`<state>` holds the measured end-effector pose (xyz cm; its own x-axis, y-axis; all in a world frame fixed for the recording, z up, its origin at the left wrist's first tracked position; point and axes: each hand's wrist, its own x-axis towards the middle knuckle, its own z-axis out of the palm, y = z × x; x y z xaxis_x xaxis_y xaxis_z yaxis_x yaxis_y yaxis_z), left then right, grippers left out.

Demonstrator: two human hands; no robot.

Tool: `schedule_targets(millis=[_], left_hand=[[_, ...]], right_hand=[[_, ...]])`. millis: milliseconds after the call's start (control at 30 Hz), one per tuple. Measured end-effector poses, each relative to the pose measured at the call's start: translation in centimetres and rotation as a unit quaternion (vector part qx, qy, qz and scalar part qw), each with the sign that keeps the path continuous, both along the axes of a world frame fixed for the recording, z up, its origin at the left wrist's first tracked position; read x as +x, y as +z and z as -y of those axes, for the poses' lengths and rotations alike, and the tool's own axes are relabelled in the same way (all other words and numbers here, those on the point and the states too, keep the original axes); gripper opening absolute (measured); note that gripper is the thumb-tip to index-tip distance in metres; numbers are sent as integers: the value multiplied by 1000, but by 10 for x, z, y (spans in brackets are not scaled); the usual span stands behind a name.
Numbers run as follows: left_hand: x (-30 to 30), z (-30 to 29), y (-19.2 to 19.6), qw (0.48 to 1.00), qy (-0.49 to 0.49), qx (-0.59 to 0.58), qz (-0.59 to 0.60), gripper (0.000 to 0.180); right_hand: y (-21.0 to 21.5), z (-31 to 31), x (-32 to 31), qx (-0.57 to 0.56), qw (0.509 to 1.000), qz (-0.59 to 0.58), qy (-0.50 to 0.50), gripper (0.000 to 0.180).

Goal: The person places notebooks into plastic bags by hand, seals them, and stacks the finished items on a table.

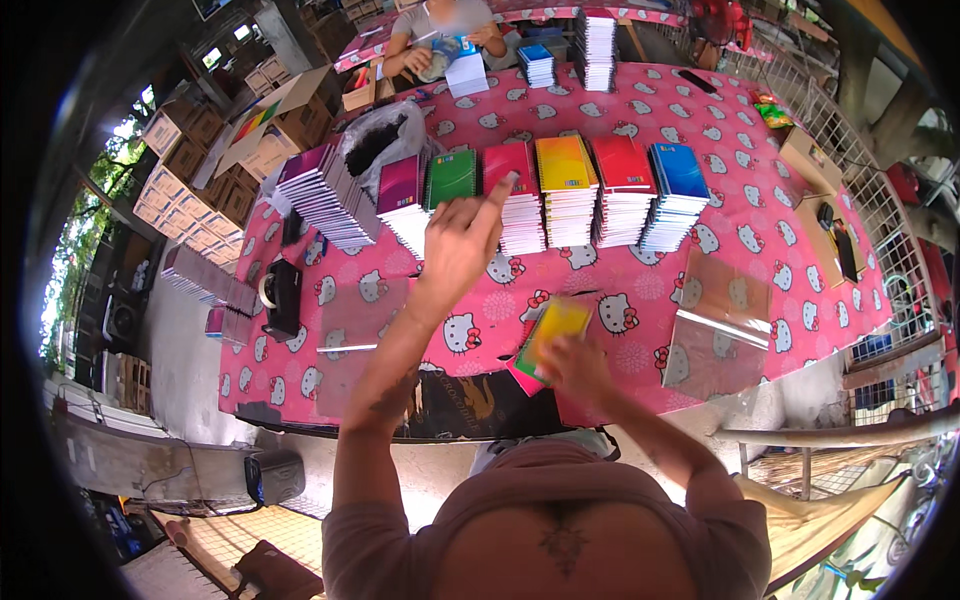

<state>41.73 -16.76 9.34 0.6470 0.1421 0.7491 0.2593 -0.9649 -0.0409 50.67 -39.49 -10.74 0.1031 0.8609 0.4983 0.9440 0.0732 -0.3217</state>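
Observation:
My left hand (462, 245) reaches over the row of notebook stacks. Its index finger is stretched out over the top of the pink notebook stack (520, 222), and I cannot tell if it touches. Closer to me, my right hand (575, 365), smeared by motion, grips a yellow spiral notebook (563, 322). Under that lie a green notebook (527, 362) and a pink one (522, 379), fanned out on the table. The green stack (452, 178) and purple stack (402, 188) stand left of the pink one; the yellow (566, 190), red (624, 190) and blue (677, 195) stacks stand right.
A taller purple stack (330, 195) leans beside a plastic bag (405, 130). Clear plastic sheets (725, 310) lie right and left on the pink patterned tablecloth (640, 390). A black tape dispenser (283, 300) stands at left. Across the table, a person (445, 40) handles a blue notebook.

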Motion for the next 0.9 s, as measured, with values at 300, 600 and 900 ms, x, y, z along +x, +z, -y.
schedule_targets(millis=[300,600,900], left_hand=[[7,94,-178,934,-24,-290,-207,33],[-21,-84,-47,986,144,71,47,32],[-86,-21,41,910,87,-406,5,21]], right_hand=[[27,-42,47,158,890,-388,-180,21],[131,-204,30,230,969,66,-69,37],[108,-96,72,117,847,-507,111,20]])
